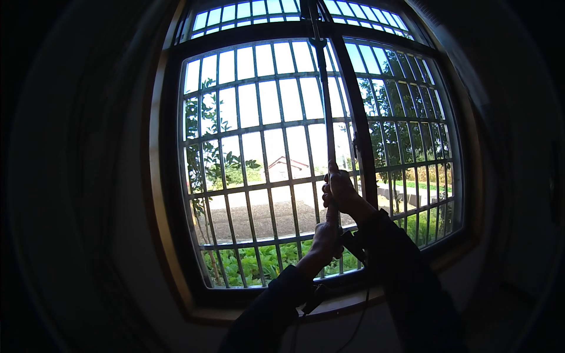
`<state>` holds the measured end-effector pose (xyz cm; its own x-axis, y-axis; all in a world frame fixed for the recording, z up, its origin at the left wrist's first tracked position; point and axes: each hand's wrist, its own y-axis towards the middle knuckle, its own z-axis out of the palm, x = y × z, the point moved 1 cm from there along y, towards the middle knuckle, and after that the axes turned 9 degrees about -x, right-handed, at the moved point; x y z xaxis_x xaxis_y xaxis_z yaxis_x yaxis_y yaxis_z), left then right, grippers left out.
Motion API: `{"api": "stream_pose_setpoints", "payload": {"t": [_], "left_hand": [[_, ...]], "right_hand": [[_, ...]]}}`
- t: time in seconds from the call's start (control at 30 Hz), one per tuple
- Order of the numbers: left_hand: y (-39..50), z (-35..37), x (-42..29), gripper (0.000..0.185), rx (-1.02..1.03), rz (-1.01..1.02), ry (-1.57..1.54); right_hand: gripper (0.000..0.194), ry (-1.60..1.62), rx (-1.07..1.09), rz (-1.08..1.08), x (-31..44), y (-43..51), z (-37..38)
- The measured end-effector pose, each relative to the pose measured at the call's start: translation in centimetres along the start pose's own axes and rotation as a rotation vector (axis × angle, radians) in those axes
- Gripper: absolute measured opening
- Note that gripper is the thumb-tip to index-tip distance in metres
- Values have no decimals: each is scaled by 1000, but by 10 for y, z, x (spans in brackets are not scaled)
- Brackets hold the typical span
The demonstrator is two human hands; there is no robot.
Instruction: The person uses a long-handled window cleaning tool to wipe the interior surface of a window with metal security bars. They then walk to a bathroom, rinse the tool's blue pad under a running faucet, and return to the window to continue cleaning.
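Note:
A long, thin pole (328, 114) rises almost upright in front of the window. My right hand (342, 189) is wrapped around it with the thumb pointing up along the shaft. Just below, my left hand (324, 240) grips the pole's lower end, also with a digit raised along it. Near the top, a dark forked fitting (317, 42) joins the shaft to a head that runs out at the picture's upper edge, so its kind cannot be told. Both hands are dark against the bright glass.
The window's dark frame (172, 176) has a thick upright (359, 114) right of the pole. Metal security bars (260, 128) stand outside, with plants (265, 260) and a house (288, 167) beyond. Below is the sill (348, 302). A thin cable (364, 304) hangs between my forearms.

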<state>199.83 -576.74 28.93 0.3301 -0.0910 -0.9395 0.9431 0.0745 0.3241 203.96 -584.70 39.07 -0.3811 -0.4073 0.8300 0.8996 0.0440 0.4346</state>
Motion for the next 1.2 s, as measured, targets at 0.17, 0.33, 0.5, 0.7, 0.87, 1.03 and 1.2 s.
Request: {"api": "stream_pose_setpoints", "payload": {"t": [0.17, 0.33, 0.5, 0.7, 0.87, 1.03, 1.2], "left_hand": [[2, 18, -3, 73, 139, -9, -57], [-2, 31, 6, 68, 141, 107, -127], [-2, 26, -10, 70, 133, 165, -157], [-15, -32, -50, 74, 31, 173, -100], [-19, -90, -73, 71, -14, 210, -103], [-28, -139, -97, 72, -65, 178, -112], [-38, -199, -117, 66, -57, 254, -166]], "right_hand": [[51, -40, -66, -38, 13, 9, -13], [52, -54, -75, -47, 22, 3, -24], [53, -107, -44, -89, 36, 4, -10], [49, -132, 17, -163, 40, 8, 57], [49, -120, 37, -148, 35, 5, 119], [47, -138, 63, -105, 32, -1, 182], [44, -175, 122, -98, 20, -6, 255]]}}
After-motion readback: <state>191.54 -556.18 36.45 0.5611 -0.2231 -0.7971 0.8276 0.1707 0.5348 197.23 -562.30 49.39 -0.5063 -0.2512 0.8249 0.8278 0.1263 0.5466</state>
